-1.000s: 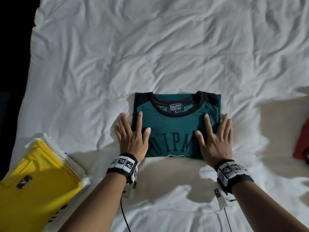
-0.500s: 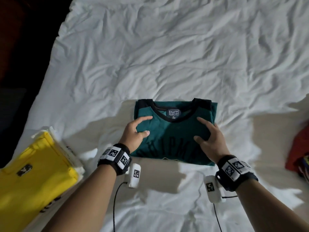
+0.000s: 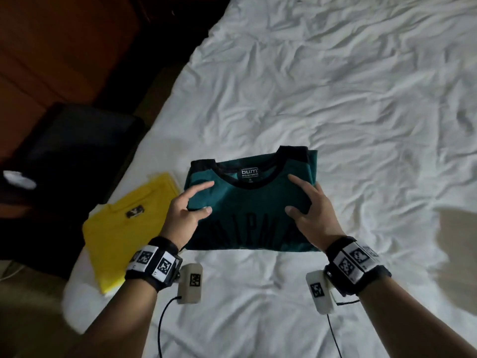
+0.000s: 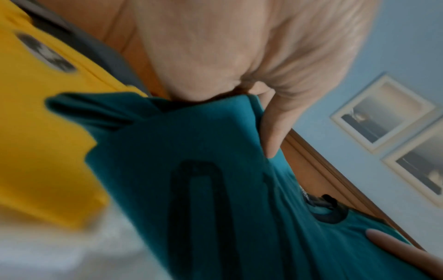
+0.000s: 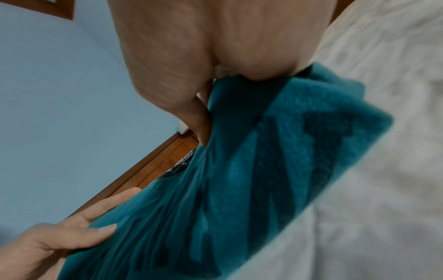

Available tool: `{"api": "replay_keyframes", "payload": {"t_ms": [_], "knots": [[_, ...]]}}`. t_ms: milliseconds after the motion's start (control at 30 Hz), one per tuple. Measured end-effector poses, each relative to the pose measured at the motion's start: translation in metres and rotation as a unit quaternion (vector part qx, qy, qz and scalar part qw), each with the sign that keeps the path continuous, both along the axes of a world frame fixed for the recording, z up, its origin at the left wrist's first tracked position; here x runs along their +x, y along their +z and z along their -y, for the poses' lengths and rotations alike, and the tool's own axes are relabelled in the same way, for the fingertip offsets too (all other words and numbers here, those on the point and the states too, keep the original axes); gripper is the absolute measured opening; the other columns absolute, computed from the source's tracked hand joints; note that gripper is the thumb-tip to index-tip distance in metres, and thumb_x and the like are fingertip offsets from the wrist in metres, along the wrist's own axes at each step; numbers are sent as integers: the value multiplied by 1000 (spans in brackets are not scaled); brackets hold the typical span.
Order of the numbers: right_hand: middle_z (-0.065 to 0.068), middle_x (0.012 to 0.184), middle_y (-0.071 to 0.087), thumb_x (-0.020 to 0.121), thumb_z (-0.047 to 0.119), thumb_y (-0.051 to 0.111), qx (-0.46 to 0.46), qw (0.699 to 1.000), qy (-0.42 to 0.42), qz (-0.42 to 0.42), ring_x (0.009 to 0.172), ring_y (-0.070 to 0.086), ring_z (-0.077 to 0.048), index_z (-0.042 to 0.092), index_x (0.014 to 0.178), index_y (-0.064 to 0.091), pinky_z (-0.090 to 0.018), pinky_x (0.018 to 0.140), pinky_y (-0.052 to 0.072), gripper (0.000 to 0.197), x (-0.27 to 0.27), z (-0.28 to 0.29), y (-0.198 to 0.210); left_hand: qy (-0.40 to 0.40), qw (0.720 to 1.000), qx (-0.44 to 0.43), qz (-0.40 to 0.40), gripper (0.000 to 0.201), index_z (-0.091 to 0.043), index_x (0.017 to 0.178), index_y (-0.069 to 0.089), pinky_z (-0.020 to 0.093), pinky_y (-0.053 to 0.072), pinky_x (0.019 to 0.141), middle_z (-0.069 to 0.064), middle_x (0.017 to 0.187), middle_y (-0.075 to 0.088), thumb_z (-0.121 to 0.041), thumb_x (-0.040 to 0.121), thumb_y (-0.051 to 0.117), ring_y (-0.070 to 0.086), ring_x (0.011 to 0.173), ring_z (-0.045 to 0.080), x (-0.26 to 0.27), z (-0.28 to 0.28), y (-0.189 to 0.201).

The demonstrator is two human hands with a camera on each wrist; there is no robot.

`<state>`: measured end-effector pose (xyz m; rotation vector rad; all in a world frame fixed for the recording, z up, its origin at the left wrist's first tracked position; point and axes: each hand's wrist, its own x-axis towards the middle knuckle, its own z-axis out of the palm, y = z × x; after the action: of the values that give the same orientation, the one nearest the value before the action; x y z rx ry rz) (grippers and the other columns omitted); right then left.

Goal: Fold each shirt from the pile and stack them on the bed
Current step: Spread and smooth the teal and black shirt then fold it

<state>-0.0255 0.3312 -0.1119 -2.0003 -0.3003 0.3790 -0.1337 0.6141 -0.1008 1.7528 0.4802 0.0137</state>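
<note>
A folded teal shirt with a black collar and black lettering hangs just above the white bed sheet. My left hand grips its left side, thumb and forefinger on top and the other fingers hidden beneath. My right hand holds the right side the same way. In the left wrist view my left thumb presses on the teal shirt. My right thumb shows on the teal shirt in the right wrist view. A folded yellow shirt lies just left of it near the bed edge.
The yellow shirt rests on white folded cloth at the bed's left edge. A dark seat and brown wooden furniture stand beside the bed on the left. Framed pictures hang on a blue wall.
My hands went from lying flat on the teal shirt to gripping its two sides. The shirt has come up off the sheet and moved left toward the yellow shirt.
</note>
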Motion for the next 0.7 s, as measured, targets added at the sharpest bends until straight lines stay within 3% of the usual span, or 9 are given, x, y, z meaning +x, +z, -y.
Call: {"api": "replay_keyframes", "payload": {"t_ms": [67, 100, 167, 300, 467, 567, 633, 700], "knots": [[1, 127, 49, 87, -1, 73, -4, 1000, 30, 0, 115, 52, -10, 29, 147, 51, 3, 89, 38, 71, -10, -47, 8, 31, 999, 11, -2, 61, -36, 128, 69, 8, 30, 109, -17, 140, 61, 8, 85, 70, 46, 134, -10, -26, -40, 9], [2, 126, 49, 87, -1, 72, -4, 999, 43, 1, 115, 51, -9, 29, 147, 51, 4, 89, 37, 71, -14, -71, 11, 47, 999, 11, -2, 61, -36, 128, 70, 8, 31, 109, -18, 139, 61, 8, 85, 70, 47, 133, -10, -38, -58, 13], [1, 126, 49, 86, -1, 72, -2, 997, 71, 7, 114, 51, -9, 27, 148, 51, 5, 89, 36, 71, -22, -117, 15, 88, 996, -9, 3, 62, -33, 128, 70, 21, 38, 113, -19, 136, 63, 11, 85, 70, 52, 131, -4, -62, -94, 16], [7, 126, 49, 87, 0, 71, -10, 992, 129, 0, 114, 50, -6, 30, 148, 50, 0, 92, 38, 71, -35, -200, 12, 177, 982, -56, 19, 63, -20, 128, 69, 33, 52, 103, -6, 122, 74, 22, 81, 65, 67, 119, 16, -104, -156, 8], [7, 125, 47, 86, 0, 71, -43, 979, 199, -1, 111, 51, -8, 27, 146, 53, 7, 81, 36, 69, -44, -280, -13, 277, 952, -131, -17, 63, -20, 121, 70, 43, 52, 104, 12, 123, 72, 26, 80, 62, 66, 120, 31, -145, -208, -28], [3, 124, 47, 86, -2, 71, -82, 970, 230, -11, 109, 50, -11, 24, 147, 53, 7, 77, 35, 69, -47, -304, -33, 325, 935, -133, -54, 62, -28, 115, 74, 40, 51, 105, 7, 119, 74, 18, 74, 70, 67, 118, 29, -162, -216, -53], [2, 122, 47, 85, -1, 71, -113, 965, 237, -12, 108, 50, -12, 25, 146, 53, 6, 76, 34, 69, -45, -308, -46, 329, 932, -133, -75, 63, -32, 119, 75, 40, 51, 107, 1, 118, 74, 10, 72, 75, 70, 113, 20, -168, -216, -64], [-1, 125, 50, 85, -1, 72, -134, 962, 236, -15, 109, 51, -14, 26, 145, 55, 4, 78, 33, 68, -40, -307, -55, 325, 934, -125, -80, 64, -28, 125, 72, 35, 53, 104, -4, 114, 75, 14, 77, 73, 71, 107, 13, -168, -214, -68]]}}
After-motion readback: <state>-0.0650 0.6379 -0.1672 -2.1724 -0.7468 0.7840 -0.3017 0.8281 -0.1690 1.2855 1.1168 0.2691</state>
